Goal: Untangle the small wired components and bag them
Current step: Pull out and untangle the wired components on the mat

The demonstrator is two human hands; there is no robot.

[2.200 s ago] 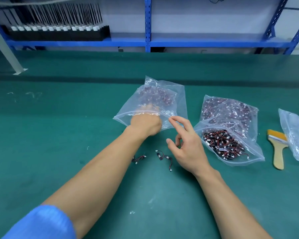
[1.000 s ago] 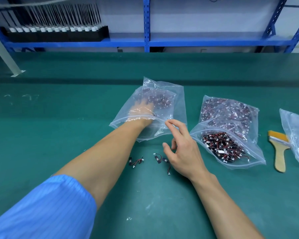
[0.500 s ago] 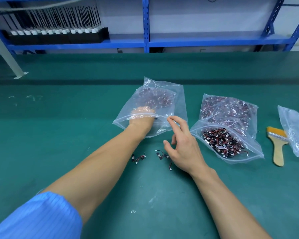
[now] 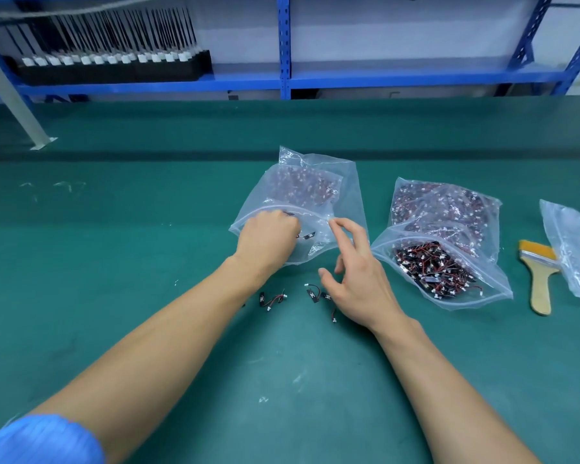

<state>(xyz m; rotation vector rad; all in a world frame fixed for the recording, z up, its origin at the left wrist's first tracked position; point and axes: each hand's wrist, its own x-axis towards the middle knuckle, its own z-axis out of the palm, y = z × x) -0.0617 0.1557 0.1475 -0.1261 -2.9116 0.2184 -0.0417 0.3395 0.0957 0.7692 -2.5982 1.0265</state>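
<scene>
Thin clear plastic formed the bag [image 4: 347,190], at whose mouth the left hand [image 4: 268,239] lay with fingers curled, grip indeterminate, the right hand [image 4: 359,279] spread open beside it; wired components [image 4: 271,300] just before the bag were judged light, limp, snag-prone, best pinched at the black body.

Green mat [image 4: 114,296], blue shelving [image 4: 283,45], red-black wired components [image 4: 426,262], yellow-bristled brush [image 4: 538,262].

Loose red/blk wired comps [image 4: 271,300] lie nr open clear bag [image 4: 349,190].
</scene>
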